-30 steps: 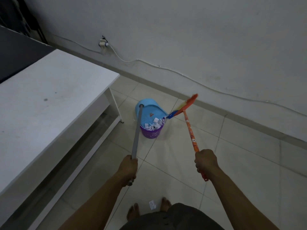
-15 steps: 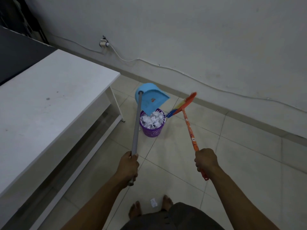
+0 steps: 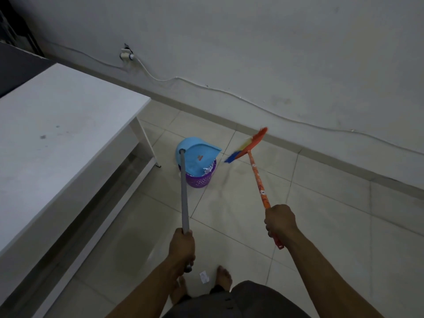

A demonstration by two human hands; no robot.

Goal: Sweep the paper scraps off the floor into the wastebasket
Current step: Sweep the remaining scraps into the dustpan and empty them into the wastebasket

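Observation:
My left hand grips the grey handle of a blue dustpan. The pan is tipped over the purple wastebasket and covers most of its mouth; white paper scraps show at the rim. My right hand holds the orange handle of a broom, whose multicoloured bristles hang in the air just right of the basket. One paper scrap lies on the floor tiles between my bare feet.
A white table with a lower shelf stands on the left, its leg close to the basket. A wall with a trailing white cable and an outlet runs behind. Tiled floor lies open to the right.
The dustpan rose above the basket, then tipped down over its mouth, now hiding most of the scraps. The broom head drew a little away to the right.

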